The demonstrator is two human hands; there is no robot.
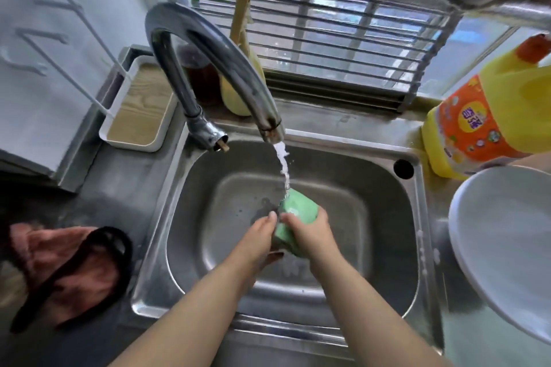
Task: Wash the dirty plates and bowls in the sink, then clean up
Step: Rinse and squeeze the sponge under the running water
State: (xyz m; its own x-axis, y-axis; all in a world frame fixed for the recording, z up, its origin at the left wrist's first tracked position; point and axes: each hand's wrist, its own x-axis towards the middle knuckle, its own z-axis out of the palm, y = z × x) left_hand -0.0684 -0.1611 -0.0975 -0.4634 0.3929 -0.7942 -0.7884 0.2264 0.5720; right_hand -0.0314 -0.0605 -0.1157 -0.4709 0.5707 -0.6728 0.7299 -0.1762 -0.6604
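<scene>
Rinsing a green sponge (293, 219) under the tap (208, 48), the person works both hands over the middle of the sink (387, 188). The right hand (310, 231) wraps the sponge from the right, fingers curled round its far side and thumb on the near face. The left hand (259, 237) meets it from the left, thumb and fingertips pinching the near-left edge. So both hands are clamped on the sponge, neither free.

The sponge's long axis runs from near-left to far-right, tilting up toward the stream (283, 167), which lands on its far end just beyond the right-hand fingers. That is the relation that matters: the wet end lies far of both hands, and the right hand is the nearer one to the water. A squeeze along that axis would, I judge, push the suds out at the near end.

No dishes lie in the basin that I can see; a white plate (504, 247) sits on the counter (125, 188) to the right, its near edge out of view. This suggests washing is done and the clean-up step is in hand.

A yellow detergent bottle (489, 119) stands at the far right, near the window grille (343, 33). A pink cloth (68, 265) with a black strap lies on the counter at left, and a white tray (140, 107) sits at the far left beside the tap base.
</scene>
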